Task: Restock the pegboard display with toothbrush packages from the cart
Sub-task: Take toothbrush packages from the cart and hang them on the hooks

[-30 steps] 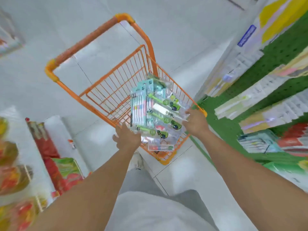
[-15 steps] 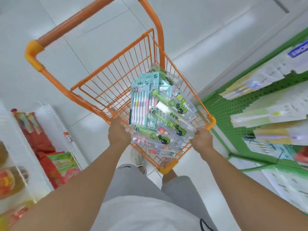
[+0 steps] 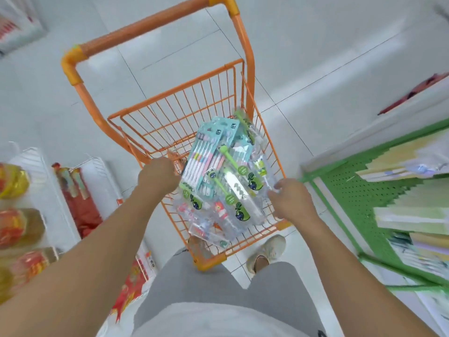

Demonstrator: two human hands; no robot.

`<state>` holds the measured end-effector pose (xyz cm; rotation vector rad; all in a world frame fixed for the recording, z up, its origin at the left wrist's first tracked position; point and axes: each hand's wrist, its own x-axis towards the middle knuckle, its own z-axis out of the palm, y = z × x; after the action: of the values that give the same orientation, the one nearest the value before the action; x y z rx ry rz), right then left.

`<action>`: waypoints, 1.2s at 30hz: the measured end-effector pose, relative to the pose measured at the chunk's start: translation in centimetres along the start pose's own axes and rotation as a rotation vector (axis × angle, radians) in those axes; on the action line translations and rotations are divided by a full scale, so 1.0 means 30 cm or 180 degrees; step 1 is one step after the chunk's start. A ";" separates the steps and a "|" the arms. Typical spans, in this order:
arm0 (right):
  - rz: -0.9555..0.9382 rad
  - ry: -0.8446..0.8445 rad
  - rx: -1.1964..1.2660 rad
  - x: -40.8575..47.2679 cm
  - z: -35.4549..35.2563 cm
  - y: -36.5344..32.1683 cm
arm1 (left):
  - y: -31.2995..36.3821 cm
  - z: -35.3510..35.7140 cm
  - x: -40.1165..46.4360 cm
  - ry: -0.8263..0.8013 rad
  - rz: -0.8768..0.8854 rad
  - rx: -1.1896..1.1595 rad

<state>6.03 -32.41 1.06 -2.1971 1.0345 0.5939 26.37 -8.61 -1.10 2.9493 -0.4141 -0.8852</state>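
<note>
An orange wire cart point(image 3: 184, 110) stands in front of me on the pale floor. A stack of toothbrush packages point(image 3: 226, 181), teal cards and clear blisters with green brushes, lies tilted over the cart's basket. My left hand point(image 3: 158, 177) grips the stack's left edge by the teal card. At the right edge my right hand point(image 3: 292, 201) holds the clear packages, its fingertips curled on the plastic. The green pegboard display point(image 3: 352, 193) stands to the right, with blurred packages point(image 3: 410, 210) hanging on it.
White wire shelves with red and yellow bagged goods point(image 3: 80, 203) line the left side. My shoe point(image 3: 267, 251) is beside the cart's near right corner. The cart's handle point(image 3: 145, 27) is on the far side. A white shelf base point(image 3: 364, 98) runs behind the pegboard.
The stack has come lower and closer over the basket, with both hands still at its sides. The view has swung, so the pegboard sits further right.
</note>
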 end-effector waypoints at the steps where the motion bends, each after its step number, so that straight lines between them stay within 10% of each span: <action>1: -0.0222 0.0263 0.0340 0.032 -0.024 -0.088 | 0.012 -0.016 0.041 0.0106 0.0201 -0.0305; 12: 0.0811 0.0164 0.1684 0.576 0.218 -0.629 | -0.054 0.100 0.505 -0.1608 0.0272 -0.1380; 27: 0.1507 0.0505 0.2681 0.592 0.203 -0.651 | -0.124 0.044 0.483 -0.0725 0.0237 -0.2063; 36: -0.0178 0.1009 0.3951 0.242 0.007 -0.560 | -0.121 -0.234 0.330 -0.0540 0.1008 -0.3077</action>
<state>23.68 -27.71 2.25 -1.1871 1.0539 -0.3995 39.02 -8.02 -0.94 1.8842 -0.3149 -0.9337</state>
